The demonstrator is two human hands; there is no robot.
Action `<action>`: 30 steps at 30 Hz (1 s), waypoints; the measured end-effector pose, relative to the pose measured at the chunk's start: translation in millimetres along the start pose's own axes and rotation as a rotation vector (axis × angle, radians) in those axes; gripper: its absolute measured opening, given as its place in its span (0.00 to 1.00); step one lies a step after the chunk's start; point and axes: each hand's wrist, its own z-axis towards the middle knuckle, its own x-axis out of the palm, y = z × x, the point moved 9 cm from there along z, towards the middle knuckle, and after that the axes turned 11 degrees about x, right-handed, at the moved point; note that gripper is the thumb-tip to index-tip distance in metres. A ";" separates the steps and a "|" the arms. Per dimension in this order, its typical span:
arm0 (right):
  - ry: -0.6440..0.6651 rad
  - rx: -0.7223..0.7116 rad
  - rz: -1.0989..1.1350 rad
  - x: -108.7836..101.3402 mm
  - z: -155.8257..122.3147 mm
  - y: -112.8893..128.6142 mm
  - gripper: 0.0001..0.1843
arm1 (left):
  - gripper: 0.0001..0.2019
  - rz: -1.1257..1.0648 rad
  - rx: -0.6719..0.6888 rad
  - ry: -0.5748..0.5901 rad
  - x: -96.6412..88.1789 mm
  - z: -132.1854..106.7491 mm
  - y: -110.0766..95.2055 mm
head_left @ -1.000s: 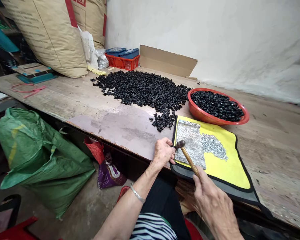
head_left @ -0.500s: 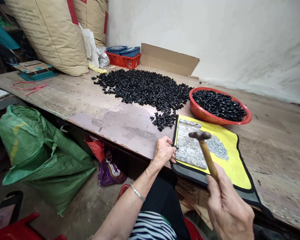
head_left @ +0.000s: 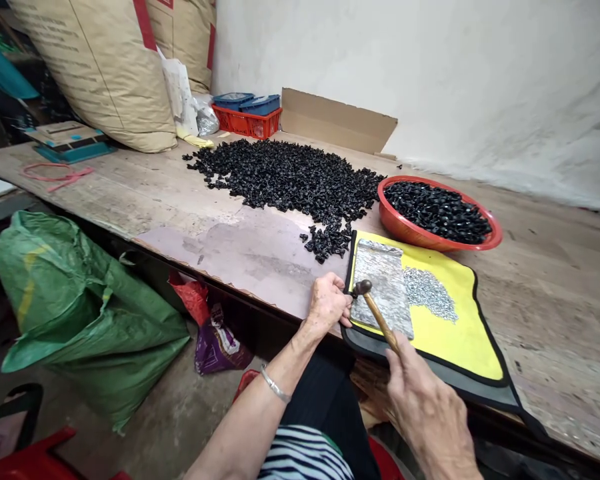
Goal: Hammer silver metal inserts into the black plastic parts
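My right hand is closed around the wooden handle of a hammer. The hammer's head is down at the left edge of a scuffed silvery metal plate, close to my left fingertips. My left hand pinches a small black part at that edge; the hammer head mostly hides it. Beneath the plate lies a yellow mat with black edging. A heap of tiny silvery metal pieces is spread on the mat, right of the plate.
A red bowl full of small black parts stands behind the mat. More black parts are piled mid-table. Farther back are a red basket, a cardboard strip and big paper sacks. A green sack stands below the table's front edge.
The hammer has swung down and to the left, from above the plate to the black part at its left edge. My left hand has stayed in place.
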 end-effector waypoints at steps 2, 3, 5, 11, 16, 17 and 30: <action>-0.088 0.022 0.066 -9.4 0.0 -3.4 0.21 | 0.12 0.001 0.012 0.003 0.0 0.1 -0.7; -0.138 0.044 0.092 -14.6 -0.5 -6.1 0.22 | 0.12 0.003 0.019 0.006 0.1 0.2 -1.1; -0.145 0.078 0.071 -15.1 -0.9 -9.4 0.23 | 0.12 0.002 0.025 0.008 -0.2 0.4 -0.9; -0.031 0.082 0.078 -4.5 -2.6 -7.8 0.21 | 0.12 -0.004 0.029 0.020 -0.2 1.2 1.2; 0.172 0.241 0.103 17.1 -5.0 -16.4 0.23 | 0.13 -0.006 0.014 0.007 0.1 1.3 0.5; 0.263 0.286 0.128 25.9 -5.2 -20.7 0.23 | 0.13 -0.005 0.010 0.004 0.4 1.0 -0.5; 0.562 0.682 0.766 61.1 27.1 -62.5 0.24 | 0.15 -0.272 0.057 0.109 -9.1 -23.8 -24.0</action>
